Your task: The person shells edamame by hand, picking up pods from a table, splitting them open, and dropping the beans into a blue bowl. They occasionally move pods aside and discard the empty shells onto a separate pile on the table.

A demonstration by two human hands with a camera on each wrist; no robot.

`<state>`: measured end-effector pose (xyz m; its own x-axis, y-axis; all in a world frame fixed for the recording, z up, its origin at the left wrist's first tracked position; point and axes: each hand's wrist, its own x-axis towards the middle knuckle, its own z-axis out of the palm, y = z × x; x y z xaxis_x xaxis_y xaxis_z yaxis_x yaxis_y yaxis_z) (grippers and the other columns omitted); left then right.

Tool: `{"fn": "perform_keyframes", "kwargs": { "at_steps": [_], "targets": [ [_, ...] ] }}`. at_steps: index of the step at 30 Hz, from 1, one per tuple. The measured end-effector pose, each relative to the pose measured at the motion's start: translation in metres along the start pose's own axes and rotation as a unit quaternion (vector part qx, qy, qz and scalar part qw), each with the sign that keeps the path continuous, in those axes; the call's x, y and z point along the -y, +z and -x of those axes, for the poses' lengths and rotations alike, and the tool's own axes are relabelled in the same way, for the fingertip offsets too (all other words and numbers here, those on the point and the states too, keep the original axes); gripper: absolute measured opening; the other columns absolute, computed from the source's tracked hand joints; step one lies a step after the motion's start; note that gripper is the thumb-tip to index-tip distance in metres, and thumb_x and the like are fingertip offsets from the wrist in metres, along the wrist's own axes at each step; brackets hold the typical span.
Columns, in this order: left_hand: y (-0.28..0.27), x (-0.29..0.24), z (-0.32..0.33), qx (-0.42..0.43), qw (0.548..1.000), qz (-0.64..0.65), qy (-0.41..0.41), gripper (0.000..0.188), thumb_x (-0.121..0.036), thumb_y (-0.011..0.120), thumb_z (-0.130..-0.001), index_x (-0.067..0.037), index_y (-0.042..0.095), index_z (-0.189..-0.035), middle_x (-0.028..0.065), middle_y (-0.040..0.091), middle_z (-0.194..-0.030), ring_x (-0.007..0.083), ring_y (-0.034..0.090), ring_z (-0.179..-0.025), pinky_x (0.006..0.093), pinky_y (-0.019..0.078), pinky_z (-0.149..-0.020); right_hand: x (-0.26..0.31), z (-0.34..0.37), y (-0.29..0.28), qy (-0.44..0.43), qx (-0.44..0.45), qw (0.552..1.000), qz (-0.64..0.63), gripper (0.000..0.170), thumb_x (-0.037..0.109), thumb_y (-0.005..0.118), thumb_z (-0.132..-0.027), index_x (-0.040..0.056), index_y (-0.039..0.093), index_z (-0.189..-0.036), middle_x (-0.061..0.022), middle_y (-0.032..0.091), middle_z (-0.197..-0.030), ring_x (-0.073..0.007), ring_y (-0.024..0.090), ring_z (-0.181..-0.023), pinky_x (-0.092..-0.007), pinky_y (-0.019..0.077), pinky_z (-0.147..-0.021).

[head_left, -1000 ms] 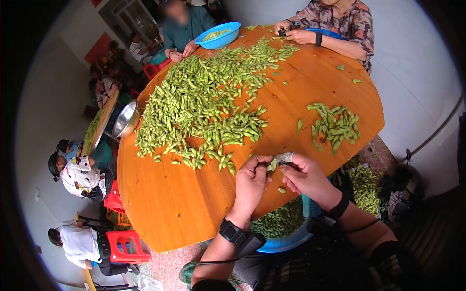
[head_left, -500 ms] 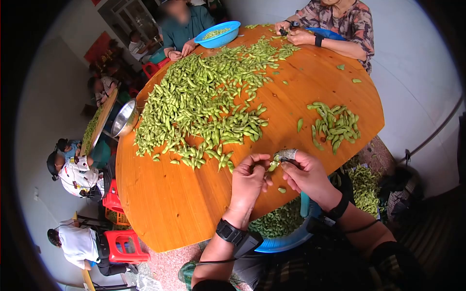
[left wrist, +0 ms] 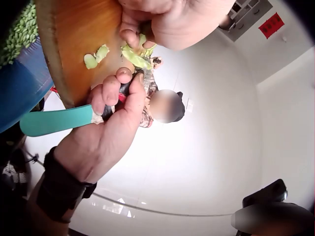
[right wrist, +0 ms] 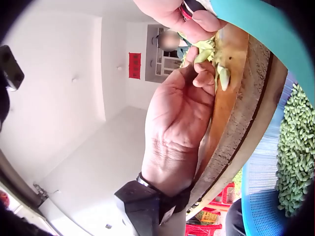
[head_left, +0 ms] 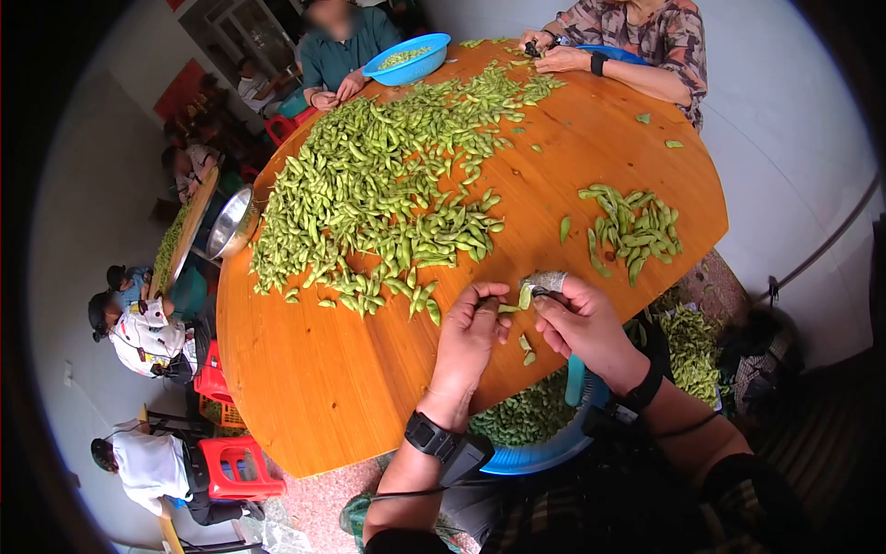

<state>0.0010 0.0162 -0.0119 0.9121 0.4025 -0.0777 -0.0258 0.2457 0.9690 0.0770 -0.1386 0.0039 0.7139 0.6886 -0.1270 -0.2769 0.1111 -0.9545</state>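
My left hand [head_left: 466, 337] pinches a pale green soybean pod [left wrist: 135, 57] between thumb and fingers, low over the table edge. Close to its right, my right hand [head_left: 591, 332] grips a tool with a flat teal handle [left wrist: 56, 120]; the handle sticks out below the palm. The tool's working end is mostly hidden by the fingers at the pod. A grey mesh wrap [head_left: 548, 281] covers the right index finger. Just below the hands, small pale green pieces [head_left: 527, 350] lie on the wooden table [head_left: 323, 397].
A big heap of pods [head_left: 369, 185] covers the table's far left, with a smaller pile [head_left: 637, 231] at right. Under the near edge stands a blue basket [head_left: 544, 457] of shelled green beans. Two people sit across, by a blue bowl [head_left: 406, 66]. More pods [head_left: 692, 346] lie below right.
The left hand has drawn slightly away from the right, with a pod stretched between them. A second pale piece now lies beside the one on the table. The head view has shifted a little.
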Motion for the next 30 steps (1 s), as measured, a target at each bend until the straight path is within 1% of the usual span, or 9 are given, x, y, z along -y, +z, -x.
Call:
{"fn": "perform_keyframes", "kwargs": {
  "at_steps": [4,6,9,13,15,19,21,25,30],
  "targets": [
    [-0.001,-0.004,0.001,-0.007,1.000,0.018,-0.006,0.020,-0.002,0.042,-0.098,0.000,0.051,-0.115,0.0037,0.051,-0.095,0.0084,0.053,-0.064,0.0215,0.0436,-0.057,-0.002,-0.002,0.001,-0.006,-0.011,1.000,-0.004,0.016,0.008,0.055,-0.095,0.0034,0.058,-0.110,-0.0004,0.057,-0.071,-0.0037,0.049,-0.049,-0.0192,0.0369,-0.042],
    [0.001,-0.007,0.002,-0.020,0.999,0.036,0.019,0.022,-0.003,0.045,-0.098,-0.002,0.050,-0.120,0.0019,0.052,-0.096,0.0081,0.053,-0.063,0.0203,0.0434,-0.055,-0.007,-0.005,0.002,-0.033,0.027,0.995,0.092,0.015,0.011,0.059,-0.093,0.0033,0.058,-0.107,0.0013,0.056,-0.068,-0.0026,0.048,-0.050,-0.0199,0.0362,-0.042],
    [0.004,-0.008,0.003,0.013,0.999,0.009,0.047,0.024,-0.004,0.048,-0.098,-0.002,0.049,-0.122,0.0016,0.052,-0.098,0.0078,0.056,-0.063,0.0195,0.0448,-0.053,-0.002,-0.011,0.004,-0.004,0.061,0.988,0.139,0.012,0.014,0.063,-0.092,0.0032,0.056,-0.090,0.0020,0.055,-0.064,-0.0024,0.047,-0.049,-0.0211,0.0370,-0.043],
    [0.007,-0.014,0.005,0.030,0.998,0.021,0.049,0.025,-0.005,0.052,-0.097,-0.003,0.049,-0.122,0.0007,0.054,-0.096,0.0075,0.059,-0.064,0.0188,0.0477,-0.052,0.009,-0.014,0.010,0.004,0.067,0.995,0.073,0.015,0.014,0.063,-0.092,0.0041,0.054,-0.085,0.0021,0.055,-0.063,-0.0032,0.047,-0.047,-0.0214,0.0373,-0.042],
    [0.002,-0.017,0.005,0.035,0.994,0.097,0.024,0.026,-0.005,0.054,-0.096,-0.004,0.050,-0.122,-0.0001,0.058,-0.093,0.0077,0.062,-0.066,0.0188,0.0507,-0.052,0.009,-0.016,0.013,0.008,0.080,0.994,0.071,0.015,0.014,0.062,-0.092,0.0048,0.053,-0.084,0.0023,0.053,-0.060,-0.0036,0.047,-0.046,-0.0218,0.0372,-0.041],
    [0.000,-0.019,0.003,0.055,0.987,0.148,0.022,0.024,-0.006,0.056,-0.096,-0.004,0.053,-0.120,-0.0001,0.061,-0.091,0.0076,0.062,-0.066,0.0189,0.0514,-0.054,0.009,-0.019,0.010,0.029,0.082,0.994,0.062,0.016,0.013,0.061,-0.092,0.0050,0.051,-0.083,0.0022,0.051,-0.058,-0.0036,0.046,-0.045,-0.0219,0.0364,-0.041],
    [0.008,-0.021,0.004,-0.003,0.991,0.133,-0.005,0.020,-0.009,0.059,-0.095,-0.003,0.057,-0.114,-0.0006,0.059,-0.087,0.0070,0.057,-0.059,0.0179,0.0442,-0.049,0.013,-0.019,0.010,0.008,0.057,0.995,0.080,0.017,0.013,0.061,-0.092,0.0053,0.050,-0.082,0.0023,0.050,-0.056,-0.0037,0.046,-0.044,-0.0218,0.0354,-0.040],
    [0.001,-0.004,0.000,0.022,0.997,0.076,-0.020,0.016,-0.010,0.059,-0.096,-0.003,0.058,-0.110,-0.0006,0.058,-0.081,0.0057,0.051,-0.055,0.0178,0.0379,-0.046,0.021,-0.019,0.006,0.017,0.033,0.991,0.132,0.012,0.010,0.062,-0.092,0.0047,0.053,-0.085,0.0030,0.051,-0.059,-0.0031,0.044,-0.045,-0.0214,0.0305,-0.041],
    [0.003,-0.008,0.004,0.042,0.998,-0.028,-0.034,0.010,-0.010,0.052,-0.098,-0.003,0.055,-0.104,-0.0011,0.054,-0.074,0.0036,0.044,-0.054,0.0180,0.0324,-0.045,0.020,-0.017,0.001,0.039,0.036,0.993,0.108,0.013,0.011,0.062,-0.090,0.0044,0.053,-0.084,0.0025,0.050,-0.058,-0.0039,0.044,-0.044,-0.0222,0.0300,-0.041]
  ]
}}
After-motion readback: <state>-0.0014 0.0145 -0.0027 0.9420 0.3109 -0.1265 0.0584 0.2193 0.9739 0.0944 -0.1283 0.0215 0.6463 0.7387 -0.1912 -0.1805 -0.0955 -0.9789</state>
